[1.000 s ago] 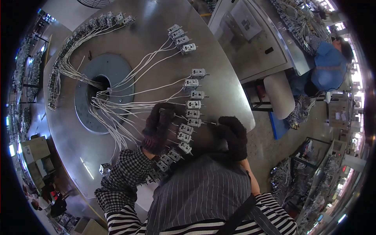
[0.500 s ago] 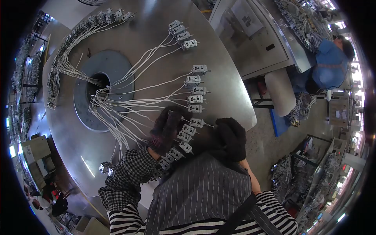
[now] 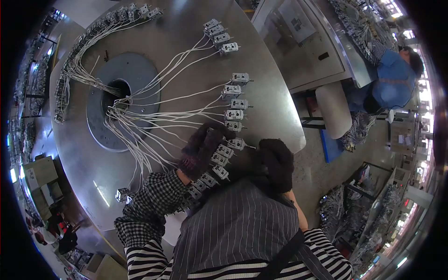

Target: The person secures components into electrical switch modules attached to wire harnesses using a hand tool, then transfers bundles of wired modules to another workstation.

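Observation:
My left hand (image 3: 201,148), in a dark fuzzy glove, has its fingers curled at the cable end of a small silvery motor-like unit (image 3: 237,143). That unit's thin shaft points right, towards my right hand (image 3: 276,164). The right hand wears a similar glove, with fingers bent inward; whatever may be inside them is hidden. Just below the left fingers, more units (image 3: 220,159) lie in a slanted row, and some are partly covered by my arm. Above, another unit (image 3: 234,126) sits close to the left knuckles. White cables (image 3: 161,123) run from the units to the table's centre hole.
A grey disc (image 3: 98,112) surrounds the hole in the metal table (image 3: 186,70). More units (image 3: 217,32) stand farther up, and a dense row curves along the left. At right are a chair (image 3: 333,109), a cabinet (image 3: 298,51) and a person in blue (image 3: 395,77).
My left hand and the unit beside it have shifted slightly up and right in view. The other units and the disc also appear a little higher. My right hand has barely moved.

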Available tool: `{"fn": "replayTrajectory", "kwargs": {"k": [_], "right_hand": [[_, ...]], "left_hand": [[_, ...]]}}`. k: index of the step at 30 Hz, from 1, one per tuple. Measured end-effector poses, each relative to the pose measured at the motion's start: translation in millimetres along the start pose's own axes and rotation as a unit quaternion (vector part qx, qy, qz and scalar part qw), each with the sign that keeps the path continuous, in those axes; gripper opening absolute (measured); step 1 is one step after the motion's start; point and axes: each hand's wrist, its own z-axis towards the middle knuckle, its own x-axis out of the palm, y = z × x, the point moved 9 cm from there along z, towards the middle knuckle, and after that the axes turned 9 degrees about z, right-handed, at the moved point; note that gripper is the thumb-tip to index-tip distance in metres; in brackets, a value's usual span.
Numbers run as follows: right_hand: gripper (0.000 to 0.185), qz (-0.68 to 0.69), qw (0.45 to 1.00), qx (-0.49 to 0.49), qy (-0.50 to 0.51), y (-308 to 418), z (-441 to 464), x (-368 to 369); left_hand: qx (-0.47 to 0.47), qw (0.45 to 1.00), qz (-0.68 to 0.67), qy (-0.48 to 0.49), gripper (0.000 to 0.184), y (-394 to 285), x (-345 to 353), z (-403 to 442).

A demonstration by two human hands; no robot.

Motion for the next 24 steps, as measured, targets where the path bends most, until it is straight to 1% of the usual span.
{"fn": "replayTrajectory", "kwargs": {"k": [1, 3, 4, 5, 6, 7, 8, 9, 10, 12, 13, 15, 16, 17, 18, 19, 21, 22, 24], "right_hand": [[0.036, 0.0, 1.0, 0.0, 0.0, 1.3, -0.4, 1.6], [0.03, -0.061, 0.994, -0.085, -0.007, 23.4, -2.4, 3.3], [0.03, -0.061, 0.994, -0.085, -0.006, 29.8, -2.2, 2.9], [0.023, -0.142, 0.977, -0.157, 0.016, 50.0, -4.5, 9.3], [0.017, -0.221, 0.948, -0.228, 0.037, 64.2, -8.7, 17.9], [0.017, -0.221, 0.948, -0.228, 0.038, 62.9, -8.0, 15.8], [0.019, -0.208, 0.951, -0.221, 0.064, 57.8, -7.3, 15.0], [0.021, -0.195, 0.953, -0.212, 0.09, 51.9, -7.3, 16.2], [0.021, -0.196, 0.953, -0.212, 0.09, 43.0, -8.1, 16.8], [0.024, -0.01, 0.989, -0.146, 0.021, 17.8, -5.2, 1.4], [0.024, -0.01, 0.989, -0.145, 0.021, 20.6, -7.0, 3.5], [0.027, 0.03, 0.999, -0.007, -0.012, 8.6, -4.8, 0.2], [0.027, 0.03, 0.999, -0.007, -0.012, 16.3, -2.1, -2.1], [0.021, -0.082, 0.989, -0.119, 0.034, 43.9, -0.4, 4.0], [0.016, -0.192, 0.951, -0.228, 0.079, 63.2, -6.0, 15.4], [0.016, -0.193, 0.951, -0.228, 0.08, 54.5, -7.1, 15.9], [0.016, -0.056, 0.979, -0.192, 0.03, 27.5, -6.1, 3.5], [0.016, -0.056, 0.979, -0.192, 0.031, 34.1, -5.2, 3.6], [0.016, -0.192, 0.952, -0.229, 0.067, 57.6, -5.3, 14.2]], "left_hand": [[0.002, 1.0, -0.006, -0.001, 0.037, 3.4, -0.8, 1.2], [0.004, 1.0, -0.013, -0.002, 0.037, 4.8, -0.9, 1.1], [-0.016, 1.0, -0.022, -0.002, 0.036, 4.1, -0.6, 0.3], [-0.035, 0.999, -0.031, -0.002, 0.036, 5.2, -0.6, -0.4], [-0.035, 0.999, -0.031, -0.003, 0.036, 9.3, -2.3, -0.6], [0.004, 0.999, 0.049, -0.014, 0.036, 7.6, -6.4, 0.1], [0.043, 0.99, 0.129, -0.024, 0.037, 3.8, -8.3, 0.0], [0.042, 0.991, 0.128, -0.025, 0.037, 5.8, -8.5, -0.3], [0.028, 0.994, 0.106, -0.021, 0.038, 6.1, -7.5, 0.3], [0.014, 0.996, 0.083, -0.019, 0.039, 0.7, -5.5, -0.1], [-0.005, 0.998, 0.058, -0.016, 0.04, -1.9, -3.8, -0.7], [-0.023, 0.999, 0.033, -0.012, 0.04, 1.4, -2.8, -0.6], [-0.023, 0.999, 0.033, -0.018, 0.041, 6.9, -4.4, -0.8], [-0.024, 0.999, 0.033, -0.023, 0.041, 11.2, -6.0, -1.3], [-0.024, 0.999, 0.033, -0.023, 0.041, 13.2, -6.3, -1.0], [-0.014, 0.999, 0.035, -0.02, 0.041, 12.9, -6.3, 0.2], [-0.004, 0.999, 0.037, -0.02, 0.041, 11.2, -6.3, 1.4], [0.002, 0.999, 0.04, -0.019, 0.041, 10.2, -6.2, 1.4], [0.007, 0.999, 0.042, -0.018, 0.041, 5.7, -4.5, 0.9]]}}
